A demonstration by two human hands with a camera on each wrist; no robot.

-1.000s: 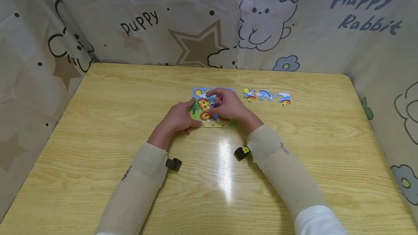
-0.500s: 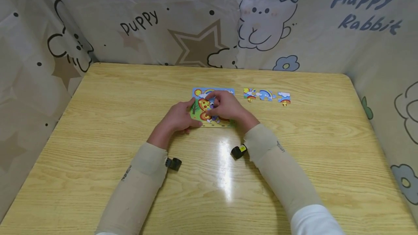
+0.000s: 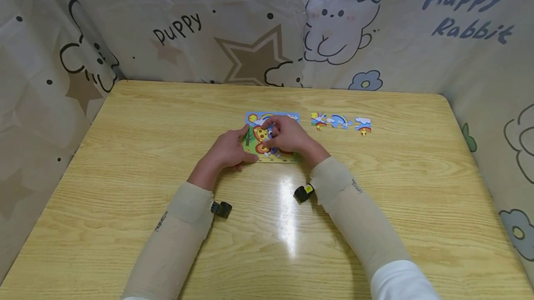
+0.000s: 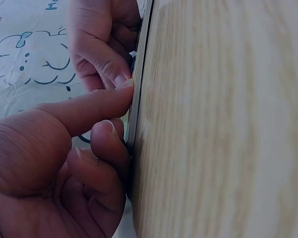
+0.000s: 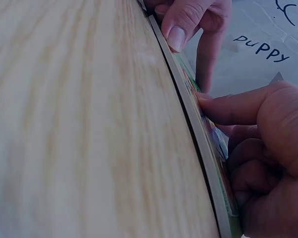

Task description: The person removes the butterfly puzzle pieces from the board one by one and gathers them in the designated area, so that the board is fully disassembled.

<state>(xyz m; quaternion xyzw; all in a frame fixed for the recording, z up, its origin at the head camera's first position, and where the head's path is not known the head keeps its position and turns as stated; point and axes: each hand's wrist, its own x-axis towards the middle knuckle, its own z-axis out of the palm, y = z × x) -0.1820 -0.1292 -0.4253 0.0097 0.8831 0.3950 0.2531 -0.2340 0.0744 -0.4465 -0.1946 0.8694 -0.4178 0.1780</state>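
A small jigsaw board (image 3: 250,152) with a bright butterfly picture lies flat on the table. My left hand (image 3: 227,148) grips its left side, thumb over the near corner and fingers at the edge. Across the middle reaches my right hand (image 3: 289,135), thumb and forefinger curled on either side of a puzzle piece (image 3: 270,132) with part of the butterfly; the palm hides much of the board's right half. In the right wrist view the right thumb (image 5: 228,106) rests at the picture's surface. The left thumb (image 4: 102,106) presses the board's edge in the left wrist view.
Three loose puzzle pieces lie right of the board: one with a sun (image 3: 319,119), one with a rainbow (image 3: 340,122) and one with a cloud (image 3: 363,124). Black wrist cameras (image 3: 222,209) hang by both sleeves. A printed curtain (image 3: 250,22) stands behind the table.
My right hand has shifted slightly down and left over the board, its forearm moving left with it. The left hand, the board and the loose pieces stay where they were.
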